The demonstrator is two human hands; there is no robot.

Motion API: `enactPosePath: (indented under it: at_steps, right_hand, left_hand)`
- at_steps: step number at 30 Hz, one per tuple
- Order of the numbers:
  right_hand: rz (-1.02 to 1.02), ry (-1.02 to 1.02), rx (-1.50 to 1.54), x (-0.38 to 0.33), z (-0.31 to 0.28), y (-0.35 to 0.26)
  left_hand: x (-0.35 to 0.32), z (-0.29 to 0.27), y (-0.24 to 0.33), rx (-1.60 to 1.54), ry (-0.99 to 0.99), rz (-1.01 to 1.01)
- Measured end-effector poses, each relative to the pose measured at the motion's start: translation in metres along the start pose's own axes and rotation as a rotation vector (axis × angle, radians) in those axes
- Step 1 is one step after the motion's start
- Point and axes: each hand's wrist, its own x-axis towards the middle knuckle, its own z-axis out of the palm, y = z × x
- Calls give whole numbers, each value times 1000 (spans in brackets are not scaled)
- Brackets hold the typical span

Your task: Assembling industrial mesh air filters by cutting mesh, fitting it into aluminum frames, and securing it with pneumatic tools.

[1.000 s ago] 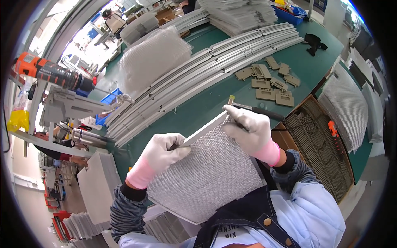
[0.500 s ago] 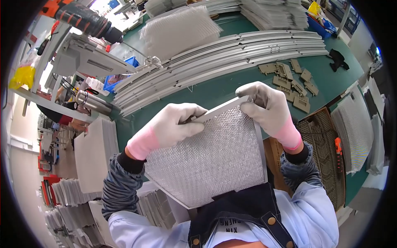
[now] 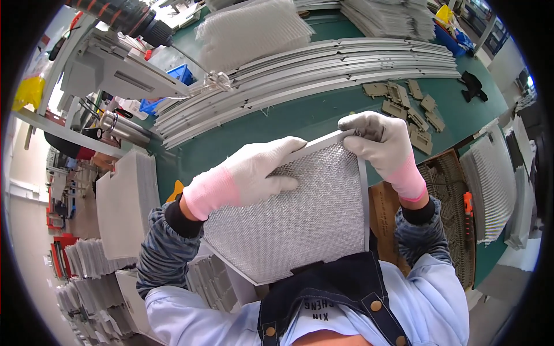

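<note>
Since the earlier frame, the left hand [image 3: 259, 170] has been shifted rightward along the far edge of the mesh panel [image 3: 300, 219], and its thumb and index finger have been spread. The green table [image 3: 196, 158] is laid, on its far side, with long metal strips [image 3: 311, 69]. Nearer, the panel is held slanted before the apron [image 3: 317, 288]. Metal bordering is seen along its far, right and near-left edges, so framing is judged well advanced; whether the corners are fastened, and how much is left, cannot be told. The left index finger is laid on the far border, the thumb over the mesh; the other fingers are hidden. The far right corner is pinched by the right hand [image 3: 378, 141]. Tan plastic pieces [image 3: 394, 109] are left loose beyond it.
</note>
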Motion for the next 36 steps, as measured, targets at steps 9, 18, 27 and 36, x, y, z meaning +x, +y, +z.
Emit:
enactPosePath:
  at_steps: [9,18,27,36]
  right_hand:
    - [-27,42,-9,-6,3,3]
    - [-27,-61,-11,-1,-7,7]
    - [-22,-158,281,5,-4,20]
    - [33,-7,498,13,19,30]
  left_hand:
    - [4,21,-2,251,218,-89]
    - [0,26,2,174,277,-77]
    - [-6,9,10,-93,164,-202]
    - [-4,4,-6,-163,206,-200]
